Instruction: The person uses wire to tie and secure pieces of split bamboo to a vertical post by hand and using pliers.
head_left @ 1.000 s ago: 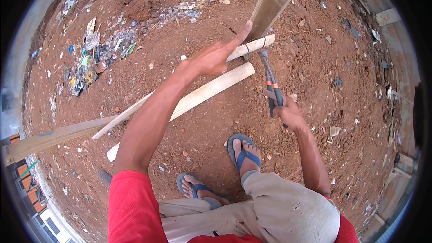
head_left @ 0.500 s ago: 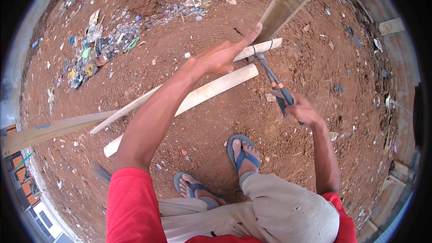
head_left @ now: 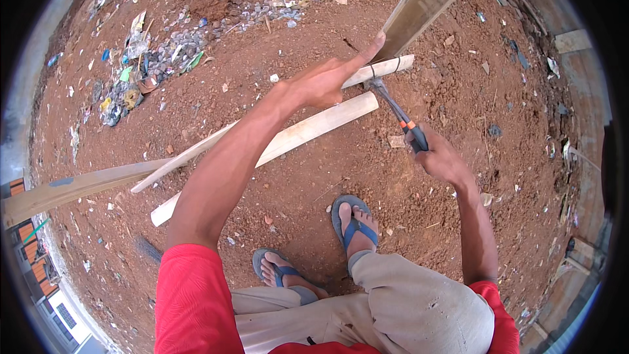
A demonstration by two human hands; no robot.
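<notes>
My left hand (head_left: 321, 84) grips a pale wooden strip (head_left: 396, 64), one finger stretched along the upright board (head_left: 419, 10); its other fingers are partly hidden. Dark wire (head_left: 373, 71) loops round the strip where it meets the board. My right hand (head_left: 440, 157) is closed round the grey and orange handles of a pair of pincers (head_left: 392, 103). Their jaws touch the wire at the strip's lower side. Just below the held strip, a second pale wooden strip (head_left: 318, 126) runs roughly parallel to it.
Another board (head_left: 85, 187) meets the held strip's far end at the left. Stones and litter (head_left: 131, 85) lie across the red soil at upper left. My sandalled feet (head_left: 357, 223) stand near the lower middle. A wall (head_left: 586, 92) borders the right side.
The pincers' handles have come together in my right hand, which has shifted slightly upward. My left hand stays on the strip.
</notes>
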